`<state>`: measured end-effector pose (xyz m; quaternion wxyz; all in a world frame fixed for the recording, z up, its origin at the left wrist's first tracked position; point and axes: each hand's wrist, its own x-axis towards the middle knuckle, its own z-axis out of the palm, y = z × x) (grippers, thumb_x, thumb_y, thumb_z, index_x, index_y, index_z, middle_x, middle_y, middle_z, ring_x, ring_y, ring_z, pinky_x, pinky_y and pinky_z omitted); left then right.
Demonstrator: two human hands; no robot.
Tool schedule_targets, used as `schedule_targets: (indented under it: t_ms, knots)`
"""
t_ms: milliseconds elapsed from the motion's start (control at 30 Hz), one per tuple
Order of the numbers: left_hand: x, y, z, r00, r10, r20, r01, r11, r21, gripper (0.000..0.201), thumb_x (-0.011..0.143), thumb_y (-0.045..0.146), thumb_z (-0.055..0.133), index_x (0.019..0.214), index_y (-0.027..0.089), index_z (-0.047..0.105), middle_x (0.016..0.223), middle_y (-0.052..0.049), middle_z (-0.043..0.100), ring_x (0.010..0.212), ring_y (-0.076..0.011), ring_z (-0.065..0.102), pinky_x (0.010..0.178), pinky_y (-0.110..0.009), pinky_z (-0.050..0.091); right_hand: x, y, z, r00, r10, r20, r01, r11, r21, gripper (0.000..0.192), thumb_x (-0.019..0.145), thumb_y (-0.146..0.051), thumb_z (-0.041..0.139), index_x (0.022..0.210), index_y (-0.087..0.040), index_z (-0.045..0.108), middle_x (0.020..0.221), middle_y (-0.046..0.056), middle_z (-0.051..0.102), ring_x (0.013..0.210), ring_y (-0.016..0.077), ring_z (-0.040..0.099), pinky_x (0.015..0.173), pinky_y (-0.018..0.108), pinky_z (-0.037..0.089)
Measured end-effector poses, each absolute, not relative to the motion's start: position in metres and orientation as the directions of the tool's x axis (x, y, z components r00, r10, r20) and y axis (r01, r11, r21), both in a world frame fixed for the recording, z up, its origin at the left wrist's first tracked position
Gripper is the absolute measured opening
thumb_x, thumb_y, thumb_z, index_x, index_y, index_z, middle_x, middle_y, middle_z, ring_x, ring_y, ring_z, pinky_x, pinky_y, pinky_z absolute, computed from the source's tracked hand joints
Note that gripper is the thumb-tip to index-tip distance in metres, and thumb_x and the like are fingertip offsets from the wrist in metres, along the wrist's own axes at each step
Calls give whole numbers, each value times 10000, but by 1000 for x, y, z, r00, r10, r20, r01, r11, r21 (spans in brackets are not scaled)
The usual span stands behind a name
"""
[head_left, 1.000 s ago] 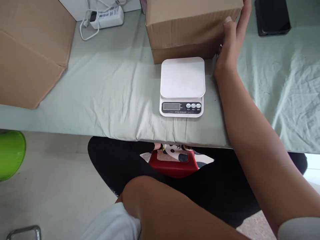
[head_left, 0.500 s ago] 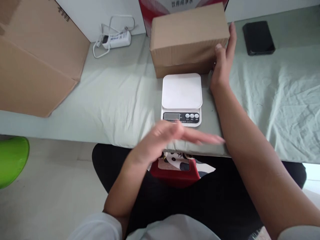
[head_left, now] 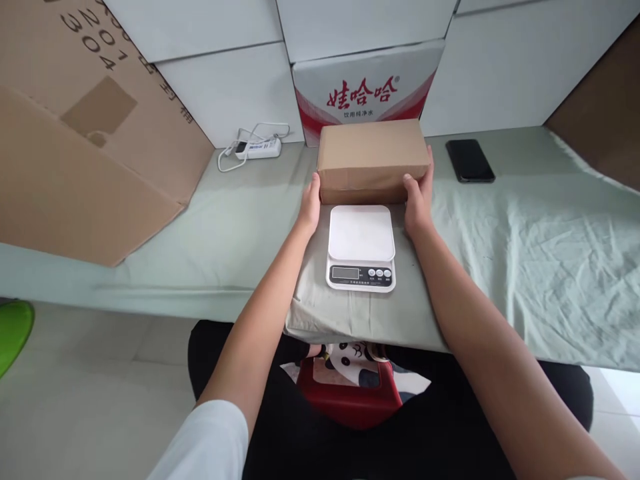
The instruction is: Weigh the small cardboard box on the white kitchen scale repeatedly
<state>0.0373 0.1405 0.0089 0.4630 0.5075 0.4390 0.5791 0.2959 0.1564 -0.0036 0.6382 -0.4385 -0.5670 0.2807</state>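
A closed brown cardboard box (head_left: 369, 160) sits on the green-sheeted table (head_left: 525, 253), just behind a white digital kitchen scale (head_left: 361, 247). My left hand (head_left: 310, 203) presses against the box's left end. My right hand (head_left: 419, 193) presses against its right end, fingers reaching up the side. The box is clamped between both hands and still rests on the sheet. The scale's platform is bare.
A large open cardboard carton (head_left: 85, 133) leans at the left. A white power strip (head_left: 257, 148) with its cable lies behind. A black phone (head_left: 470, 161) lies right of the box. A red-and-white printed carton (head_left: 367, 90) stands against white boxes at the back. Green stool (head_left: 13, 330) on floor.
My left hand came up from my lap, swept over the table edge and now grips the box's left end. The right hand stayed on the right end. The camera tilted up.
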Motion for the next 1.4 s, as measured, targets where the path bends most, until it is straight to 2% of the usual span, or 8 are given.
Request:
schedule_targets:
  t_ms: [100,167,233,300,400,633,1033,1400]
  knots:
    - [43,123,34,-37,944,328,-70,-330,941,859,972,941,435,1396,261,745,1579,-85,746,1700,-325,488,1421,-493,393,302,132,27,197,815,544,178,516,-838,1254,762,-1020,547,1773,-328,280,1874,50,355,1776,382,261,1489,617,228]
    - [38,98,51,-47,913,406,-35,-407,913,896,932,971,477,1411,264,746,1574,-85,746,1713,-338,465,1434,-505,374,305,105,47,151,798,583,227,546,-806,1210,801,-1003,574,1790,-395,233,1908,-2,282,1780,357,237,1492,586,227]
    - [32,66,57,-67,899,434,6,-434,901,870,951,947,484,1430,270,748,1566,-83,752,1718,-331,457,1451,-500,346,306,75,56,123,791,600,242,562,-791,1186,826,-968,617,1792,-395,234,1924,-10,234,1786,359,233,1492,588,231]
    - [26,35,51,-86,903,422,28,-421,907,830,989,908,466,1462,282,738,1569,-81,752,1701,-320,483,1447,-486,357,305,48,52,124,781,612,239,575,-783,1227,807,-970,642,1790,-346,255,1918,31,240,1793,382,219,1490,622,217]
    - [21,0,26,-71,929,364,31,-363,931,793,1030,858,447,1491,279,731,1569,-101,754,1668,-322,528,1428,-479,390,301,24,33,154,791,592,231,554,-800,1189,825,-914,682,1766,-290,309,1866,99,347,1788,390,237,1483,646,193]
    - [14,-21,4,-9,954,300,11,-300,954,766,1058,803,457,1552,265,686,1599,-115,734,1664,-333,527,1415,-478,405,298,6,14,175,815,552,228,512,-828,990,899,-764,687,1721,-305,381,1770,131,478,1650,375,485,1431,642,316]
    - [12,-19,12,-14,949,315,24,-314,949,727,1066,788,459,1528,284,706,1572,-106,750,1652,-338,540,1397,-470,428,302,9,6,211,727,654,301,588,-751,834,883,-741,683,1622,-393,515,1684,85,516,1630,435,455,1403,736,299]
    - [11,-22,11,-14,946,325,50,-324,945,753,1074,787,429,1579,281,666,1643,-102,703,1660,-341,534,1377,-477,458,300,6,10,205,745,635,295,571,-766,821,913,-729,661,1641,-390,491,1704,84,507,1623,428,472,1389,724,331]
